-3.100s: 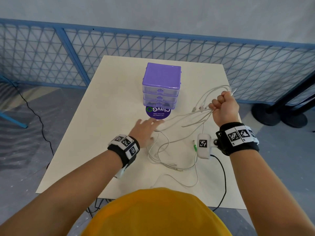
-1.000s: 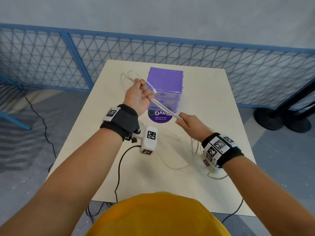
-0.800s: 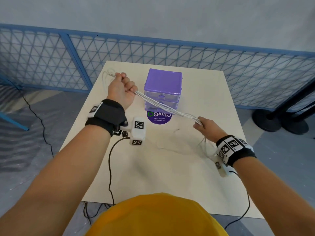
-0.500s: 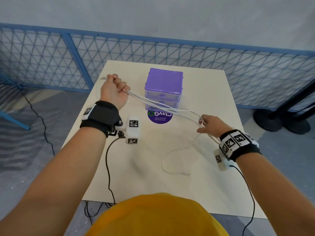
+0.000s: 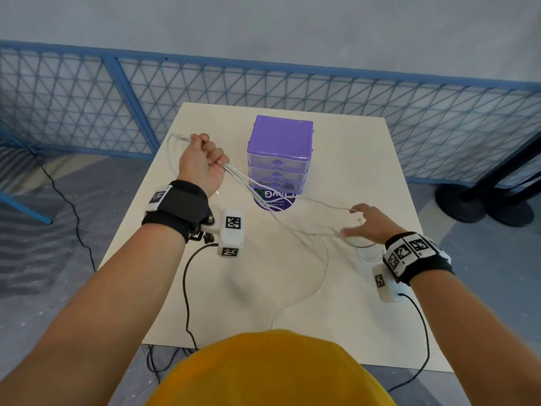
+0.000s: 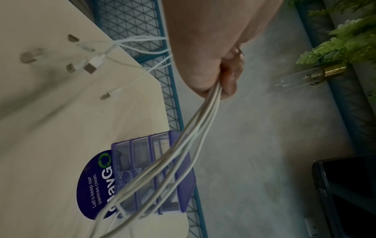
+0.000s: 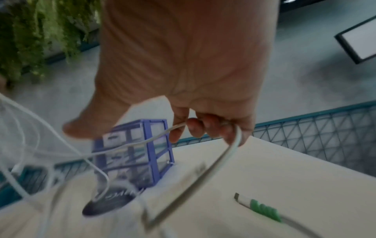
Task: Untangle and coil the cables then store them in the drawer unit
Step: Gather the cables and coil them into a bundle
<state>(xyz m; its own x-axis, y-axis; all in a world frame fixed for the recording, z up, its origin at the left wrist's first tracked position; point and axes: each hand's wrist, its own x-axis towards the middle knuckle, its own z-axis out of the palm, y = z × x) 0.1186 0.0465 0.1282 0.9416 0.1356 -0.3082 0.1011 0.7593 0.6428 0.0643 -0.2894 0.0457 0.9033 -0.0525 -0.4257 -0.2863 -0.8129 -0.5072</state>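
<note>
My left hand (image 5: 202, 164) fisted the cables (image 5: 295, 227) left of the drawers (image 5: 279, 159); my right hand (image 5: 370, 222) hooked one strand. Untangling was half done, I judged; coiling and storing remained.

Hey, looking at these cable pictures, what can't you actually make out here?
- Cable count: white cables overlap in the head view.
- Drawer unit contents: too small in the head view, blurred in the right wrist view.
- Left hand fingers: palm hides them in the left wrist view.
- Right hand grip: motion blur.
</note>
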